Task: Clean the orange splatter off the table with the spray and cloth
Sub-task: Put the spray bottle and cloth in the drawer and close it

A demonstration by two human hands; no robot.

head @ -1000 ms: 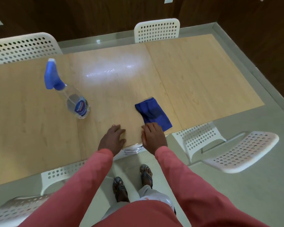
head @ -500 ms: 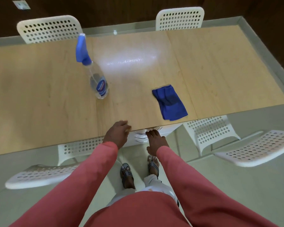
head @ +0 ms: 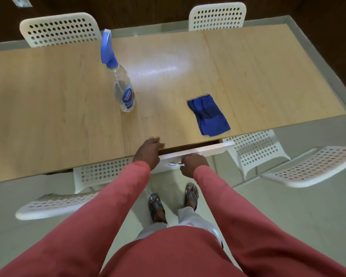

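A long rectangular table [head: 54, 100] with a pale wood-grain top is seen from above, and everything else is placed against it. A clear plastic spray bottle [head: 124, 90] with a blue trigger head and a blue label stands upright on the table top, a little left of its middle and back from the near edge. A folded dark blue cloth [head: 208, 115] lies flat on the top to the right of the bottle, well apart from it and just inside the near edge. No orange splatter can be made out on the table top; only a bright patch of reflected light is seen behind the bottle and cloth. Under the near edge, a white drawer [head: 196, 150] is pulled partly out, a dark gap being shown between its front and the table top. The left hand [head: 148, 151] is laid on the near edge of the table, just left of the drawer, with its fingers bent over the edge onto the top. The right hand [head: 194, 163] is closed round the curved metal drawer handle [head: 175, 163] on the drawer front, its fingers curled under and hidden from view. Both arms are covered by long red sleeves [head: 112, 196]. White perforated plastic chairs [head: 60, 29] are set along the far side of the table, and others are pushed in at the near side. Two sandalled feet [head: 156, 206] are seen on the pale floor below the near edge.
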